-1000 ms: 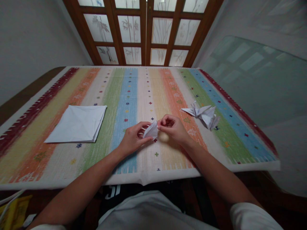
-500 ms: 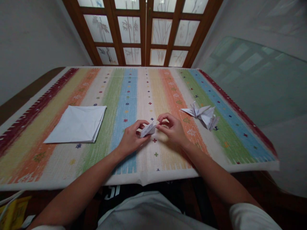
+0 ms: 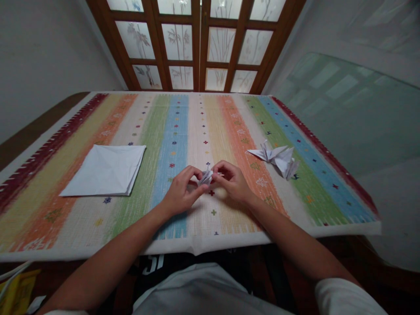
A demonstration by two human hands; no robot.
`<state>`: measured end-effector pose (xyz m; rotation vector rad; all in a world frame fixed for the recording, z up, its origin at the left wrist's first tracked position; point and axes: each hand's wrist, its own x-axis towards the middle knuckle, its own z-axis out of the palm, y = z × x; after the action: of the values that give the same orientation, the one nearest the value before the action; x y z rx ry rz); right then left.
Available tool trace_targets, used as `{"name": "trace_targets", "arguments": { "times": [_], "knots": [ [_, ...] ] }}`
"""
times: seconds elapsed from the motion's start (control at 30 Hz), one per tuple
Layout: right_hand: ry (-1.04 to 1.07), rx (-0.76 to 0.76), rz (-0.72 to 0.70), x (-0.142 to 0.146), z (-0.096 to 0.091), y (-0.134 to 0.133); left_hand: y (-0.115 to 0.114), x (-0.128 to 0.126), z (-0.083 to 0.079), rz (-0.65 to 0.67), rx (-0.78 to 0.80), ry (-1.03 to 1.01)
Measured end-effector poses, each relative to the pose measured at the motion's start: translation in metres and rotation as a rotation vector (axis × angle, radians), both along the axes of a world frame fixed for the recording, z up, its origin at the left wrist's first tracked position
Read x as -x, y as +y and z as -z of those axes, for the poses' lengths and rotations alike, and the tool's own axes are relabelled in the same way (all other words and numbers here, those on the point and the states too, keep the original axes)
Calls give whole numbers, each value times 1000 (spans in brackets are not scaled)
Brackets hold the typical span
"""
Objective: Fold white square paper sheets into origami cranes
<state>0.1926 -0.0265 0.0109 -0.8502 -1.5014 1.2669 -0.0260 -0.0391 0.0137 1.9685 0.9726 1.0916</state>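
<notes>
Remotely, I log one folded white paper (image 3: 206, 177): light, easily creased, best held by its edges, pinched in left hand (image 3: 181, 191) and right hand (image 3: 232, 182) grips.

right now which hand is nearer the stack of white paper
Left. The left hand is to the right of the stack of white paper, apart from it. The right hand is farther away, on the other side of the small folded paper the hands hold between them.

White short sleeves (image 3: 344, 297), pale shirt front (image 3: 210, 291), black garment (image 3: 193, 262), white print (image 3: 151, 265)
</notes>
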Motion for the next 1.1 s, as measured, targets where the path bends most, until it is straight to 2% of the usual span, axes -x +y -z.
{"name": "trace_targets", "arguments": {
  "times": [0.3,0.43,0.6,0.83,0.97,1.1],
  "knots": [
    [-76,-81,76,-3,2,5,4,2,-2,-124,0,-35],
    [-40,14,117,-5,2,9,5,3,-4,-239,60,-126],
    [-36,153,131,-3,6,10,8,4,-1,-293,147,-199],
    [111,261,58,-4,11,11,12,-1,2,-306,292,-455],
    [29,243,-55,-5,9,11,13,0,-1,-300,261,-423],
    [-35,249,-69,-5,11,13,13,2,-2,-317,262,-347]
  ]
}}
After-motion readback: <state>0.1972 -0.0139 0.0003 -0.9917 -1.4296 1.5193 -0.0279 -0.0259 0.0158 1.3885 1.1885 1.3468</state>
